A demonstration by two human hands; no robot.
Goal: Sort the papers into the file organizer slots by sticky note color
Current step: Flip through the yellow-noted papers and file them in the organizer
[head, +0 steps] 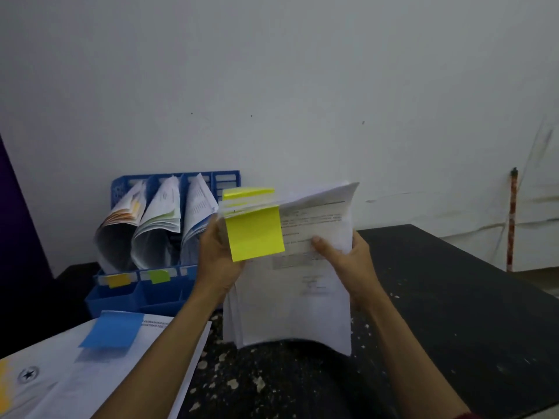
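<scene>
Papers in a thick stack (290,313) are held up in front of the person, one hand at each side edge. The left grip (220,258) curls round the upper left edge, beside a yellow sticky note (255,234) on the top sheet; more yellow notes fan out at the corner above. The right grip (348,261) clasps the right edge, thumb pressed on the printed face. The stack's long axis runs from the person's body up and away.

A blue file organizer (121,297) stands ahead and to the left, so the left grip is nearer to it. 3 of its 4 slots hold curling papers. The 4th slot (225,181), rightmost, looks free and sits just behind the stack's top left corner. An orange label (118,280) and a green label (159,276) mark the first 2 slots; the other labels are hidden behind the left grip. Sheets curling out of the 3rd slot could snag an entering stack.

At near left, a loose pile (45,373) bearing a blue sticky note (112,329) lies on the dark desk (438,297).
</scene>
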